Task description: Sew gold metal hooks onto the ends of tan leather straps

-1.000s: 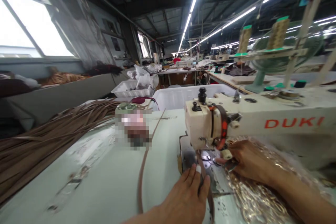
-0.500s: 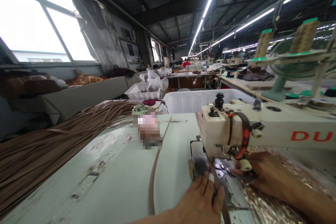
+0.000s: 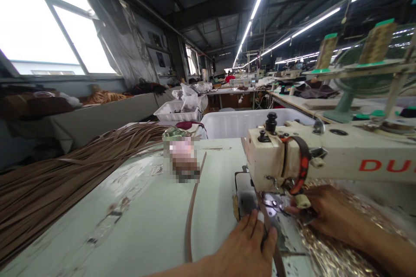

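Note:
A narrow brown strip [image 3: 190, 220] curves across the pale green table, and another length of brown strip [image 3: 278, 262] runs under the sewing machine [image 3: 268, 156]. My left hand [image 3: 243, 246] lies low beside the needle plate, fingers stretched forward and thumb over the strip, which it grips against the bed. A white band wraps one fingertip. Behind the presser foot [image 3: 273, 203], my right hand [image 3: 325, 210] has its fingers curled closed near a pale knob [image 3: 303, 201]. What those fingers hold is hidden. Shiny gold-coloured material [image 3: 331, 246] lies beneath the right forearm.
A large bundle of brown strips [image 3: 71, 164] covers the table's left side. Near the far edge sits a green item [image 3: 175, 133] beside a blurred-out patch. A white bin [image 3: 227, 125] stands beyond. Thread cones [image 3: 326, 54] and a green fan [image 3: 344, 108] are at right.
The far tip of the loose strip on the table has slid slightly toward me. Both hands stay in nearly the same place at the machine. The view has shifted a little.

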`<action>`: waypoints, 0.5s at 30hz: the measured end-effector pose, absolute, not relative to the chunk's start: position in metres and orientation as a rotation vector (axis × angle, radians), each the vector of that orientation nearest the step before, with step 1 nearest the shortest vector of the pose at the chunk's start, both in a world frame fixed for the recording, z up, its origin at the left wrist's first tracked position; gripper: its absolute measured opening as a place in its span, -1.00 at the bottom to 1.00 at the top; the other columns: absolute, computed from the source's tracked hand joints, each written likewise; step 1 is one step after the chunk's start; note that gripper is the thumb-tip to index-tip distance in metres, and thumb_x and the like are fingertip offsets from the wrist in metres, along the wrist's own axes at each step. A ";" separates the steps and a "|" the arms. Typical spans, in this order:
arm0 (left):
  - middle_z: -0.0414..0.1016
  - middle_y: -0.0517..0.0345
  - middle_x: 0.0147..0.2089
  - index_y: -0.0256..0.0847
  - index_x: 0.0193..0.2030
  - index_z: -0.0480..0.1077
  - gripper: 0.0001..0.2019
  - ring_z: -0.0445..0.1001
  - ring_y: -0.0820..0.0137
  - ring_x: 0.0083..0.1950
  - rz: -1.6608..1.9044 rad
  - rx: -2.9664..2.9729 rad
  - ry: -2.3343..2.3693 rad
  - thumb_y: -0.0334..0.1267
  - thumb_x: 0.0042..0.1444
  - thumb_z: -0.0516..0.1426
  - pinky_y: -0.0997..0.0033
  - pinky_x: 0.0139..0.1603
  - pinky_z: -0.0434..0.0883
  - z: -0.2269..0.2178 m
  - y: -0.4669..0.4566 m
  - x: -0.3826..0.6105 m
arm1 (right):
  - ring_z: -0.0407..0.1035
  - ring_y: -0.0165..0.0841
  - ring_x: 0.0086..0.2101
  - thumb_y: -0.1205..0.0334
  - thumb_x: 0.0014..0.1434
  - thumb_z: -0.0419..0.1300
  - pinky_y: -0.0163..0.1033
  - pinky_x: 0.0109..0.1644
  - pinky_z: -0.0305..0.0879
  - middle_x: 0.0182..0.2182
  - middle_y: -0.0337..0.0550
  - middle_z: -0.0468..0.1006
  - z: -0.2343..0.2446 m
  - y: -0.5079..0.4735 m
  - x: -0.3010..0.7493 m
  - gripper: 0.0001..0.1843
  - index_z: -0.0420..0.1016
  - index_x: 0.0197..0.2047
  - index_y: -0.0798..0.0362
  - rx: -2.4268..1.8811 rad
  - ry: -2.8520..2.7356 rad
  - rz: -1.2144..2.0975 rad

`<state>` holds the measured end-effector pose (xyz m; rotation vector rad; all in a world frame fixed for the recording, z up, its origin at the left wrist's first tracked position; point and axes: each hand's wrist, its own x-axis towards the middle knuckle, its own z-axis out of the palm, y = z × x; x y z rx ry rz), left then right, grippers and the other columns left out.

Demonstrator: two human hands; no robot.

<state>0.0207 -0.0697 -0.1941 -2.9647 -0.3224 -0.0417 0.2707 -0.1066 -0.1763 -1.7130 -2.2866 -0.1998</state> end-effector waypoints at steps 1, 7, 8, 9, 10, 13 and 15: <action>0.31 -0.42 0.12 -0.47 0.23 0.12 -0.60 0.23 -0.03 0.21 -0.042 -2.972 -0.324 -0.25 0.35 -0.11 0.14 0.15 0.26 -0.193 -0.070 0.020 | 0.41 -0.34 -0.46 0.00 0.23 0.06 -0.32 -0.37 0.14 -0.52 -0.17 0.52 -0.177 -0.106 0.271 -0.64 0.42 -0.49 0.02 -1.712 -2.314 -0.171; 0.29 -0.42 0.14 -0.47 0.24 0.11 -0.60 0.21 -0.01 0.23 -0.004 -3.026 -0.357 -0.29 0.35 -0.10 0.13 0.18 0.22 -0.191 -0.070 0.020 | 0.41 -0.30 -0.45 0.01 0.24 0.05 -0.30 -0.35 0.15 -0.53 -0.12 0.51 -0.181 -0.105 0.275 -0.63 0.43 -0.48 0.04 -1.711 -2.326 -0.125; 0.28 -0.42 0.15 -0.47 0.25 0.11 -0.60 0.20 -0.01 0.24 -0.001 -3.030 -0.361 -0.28 0.35 -0.10 0.13 0.19 0.21 -0.193 -0.070 0.019 | 0.41 -0.30 -0.45 0.01 0.24 0.04 -0.30 -0.35 0.15 -0.53 -0.11 0.51 -0.181 -0.105 0.275 -0.63 0.43 -0.48 0.04 -1.715 -2.319 -0.124; 0.27 -0.43 0.15 -0.47 0.25 0.09 -0.59 0.18 -0.02 0.25 -0.003 -3.030 -0.361 -0.28 0.35 -0.10 0.12 0.19 0.20 -0.195 -0.069 0.019 | 0.41 -0.31 -0.45 0.01 0.24 0.04 -0.29 -0.35 0.14 -0.53 -0.12 0.51 -0.181 -0.105 0.274 -0.63 0.43 -0.48 0.04 -1.721 -2.318 -0.119; 0.25 -0.45 0.16 -0.48 0.26 0.08 -0.58 0.16 -0.05 0.25 -0.012 -3.025 -0.355 -0.28 0.35 -0.10 0.10 0.19 0.20 -0.197 -0.069 0.019 | 0.40 -0.32 -0.46 0.02 0.25 0.04 -0.30 -0.35 0.14 -0.53 -0.13 0.50 -0.181 -0.105 0.274 -0.63 0.42 -0.48 0.04 -1.732 -2.321 -0.114; 0.22 -0.51 0.16 -0.50 0.27 0.03 -0.56 0.11 -0.12 0.26 -0.025 -3.006 -0.325 -0.27 0.34 -0.12 0.05 0.19 0.20 -0.201 -0.069 0.018 | 0.39 -0.35 -0.46 0.04 0.24 0.05 -0.29 -0.35 0.10 -0.52 -0.18 0.49 -0.182 -0.105 0.275 -0.66 0.38 -0.49 0.04 -1.765 -2.353 -0.103; 0.21 -0.52 0.16 -0.51 0.27 0.04 -0.57 0.12 -0.12 0.26 -0.007 -3.010 -0.310 -0.28 0.35 -0.15 0.06 0.18 0.21 -0.201 -0.069 0.018 | 0.39 -0.34 -0.45 0.05 0.23 0.07 -0.29 -0.35 0.08 -0.50 -0.20 0.49 -0.183 -0.105 0.276 -0.68 0.35 -0.48 0.04 -1.777 -2.371 -0.104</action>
